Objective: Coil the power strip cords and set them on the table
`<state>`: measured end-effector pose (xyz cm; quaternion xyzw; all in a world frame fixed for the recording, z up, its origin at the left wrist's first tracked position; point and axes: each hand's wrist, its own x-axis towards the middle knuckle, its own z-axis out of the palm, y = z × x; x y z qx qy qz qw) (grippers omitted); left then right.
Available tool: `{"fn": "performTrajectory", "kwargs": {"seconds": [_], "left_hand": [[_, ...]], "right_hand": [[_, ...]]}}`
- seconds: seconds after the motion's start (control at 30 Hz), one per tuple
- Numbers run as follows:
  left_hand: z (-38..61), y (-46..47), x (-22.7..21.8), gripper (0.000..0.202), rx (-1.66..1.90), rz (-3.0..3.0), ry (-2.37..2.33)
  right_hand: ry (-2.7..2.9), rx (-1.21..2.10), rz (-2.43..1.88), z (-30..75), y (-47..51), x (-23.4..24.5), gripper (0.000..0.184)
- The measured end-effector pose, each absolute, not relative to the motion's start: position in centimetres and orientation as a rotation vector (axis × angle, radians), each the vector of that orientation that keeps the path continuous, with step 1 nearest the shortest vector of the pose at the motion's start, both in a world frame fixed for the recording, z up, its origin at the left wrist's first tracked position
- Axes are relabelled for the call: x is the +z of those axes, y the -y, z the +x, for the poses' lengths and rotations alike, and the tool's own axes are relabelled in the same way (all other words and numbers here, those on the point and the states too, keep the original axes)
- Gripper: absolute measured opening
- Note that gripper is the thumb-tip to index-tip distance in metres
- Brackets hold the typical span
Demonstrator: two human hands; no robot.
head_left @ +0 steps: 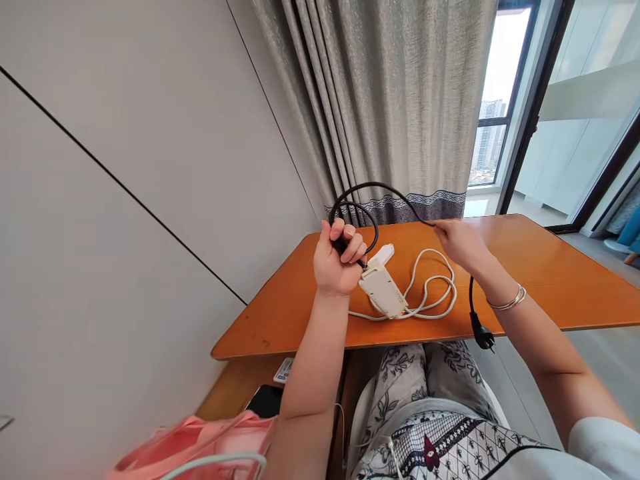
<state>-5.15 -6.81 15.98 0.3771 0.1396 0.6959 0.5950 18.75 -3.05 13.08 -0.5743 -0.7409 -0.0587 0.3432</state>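
Note:
A black power cord (pixel 380 185) arches above the table between my two hands. My left hand (pixel 336 263) is closed round one end of it, with part of the cord looped behind the fingers. My right hand (pixel 461 245) pinches the cord farther along. Beyond that grip the cord hangs down to a black plug (pixel 483 333) with metal pins, just past the table's front edge. Below and right of my left hand lies a white box (pixel 384 290) with yellowed edges; whether the hand touches it I cannot tell. A white cable (pixel 440 315) curls beside the box.
Another white piece (pixel 385 253) shows behind the box on the orange wooden table (pixel 280 320). A black phone-like object (pixel 266 402) and a pink bag (pixel 200 443) are at lower left. A wall stands left; a grey curtain (pixel 400 100) hangs behind.

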Motion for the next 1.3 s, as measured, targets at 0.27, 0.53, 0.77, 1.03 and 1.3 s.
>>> {"fn": "performTrajectory", "kwargs": {"seconds": [0.27,0.53,0.77,1.03,1.3], "left_hand": [[-5.1,6.6,14.8,0.046,1.57,0.968,-0.253],[-4.8,5.9,14.2,0.045,1.643,1.209,-0.263],[-4.4,5.2,13.0,0.048,1.598,1.43,-0.303],[-3.7,5.1,12.1,0.049,1.573,1.477,-0.499],[-3.7,4.6,11.6,0.051,1.496,1.604,-0.579]], "right_hand": [[2.426,-0.115,-1.764,15.1,5.4,10.5,0.032],[2.747,-0.108,-1.452,14.6,8.4,10.9,0.033],[2.718,-0.461,-1.001,14.7,10.4,10.6,0.042],[2.195,-0.694,-0.794,14.7,10.0,9.0,0.038],[2.075,-0.808,-0.695,15.5,10.0,9.8,0.038]]}}
